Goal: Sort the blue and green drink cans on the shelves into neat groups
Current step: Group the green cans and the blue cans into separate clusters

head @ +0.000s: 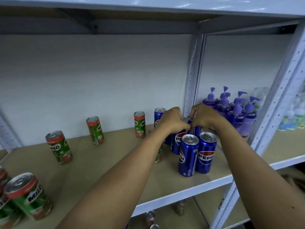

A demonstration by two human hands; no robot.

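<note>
Both hands work at the back right corner of the shelf (115, 171), close by the upright post (191, 90). The left hand (173, 120) is curled down over the top of a blue can, fingers pressed round its rim; the right hand (205, 117) pinches the top of a neighbouring blue can (195, 129) — the two hands nearly touch over the cluster. Exactly how many cans sit under the hands I cannot tell. The blue cans stand bunched: two front blue cans (197, 153) touching side by side, another labelled one (177, 142) just behind, one more at the back (158, 115) near the wall. The green cans are scattered — one at the back (140, 124), one mid-shelf (95, 130), one further left (59, 147), a big near one (28, 195) at the lower left, and one partly hidden behind the left forearm (159, 154). Risks, as I judge them: the cans are tall and slim and packed tight, so a sideways nudge from either hand could domino the front pair toward the shelf edge. The left forearm passes right over the hidden green can — dropping the elbow could knock it flat. Gripping by rims only is weak; a can could slip and dent. The purple pump bottles (236, 111) sit just past the post, so a wide right-hand swing might clip them. More cans (150, 217) wait on the lower shelf.
</note>
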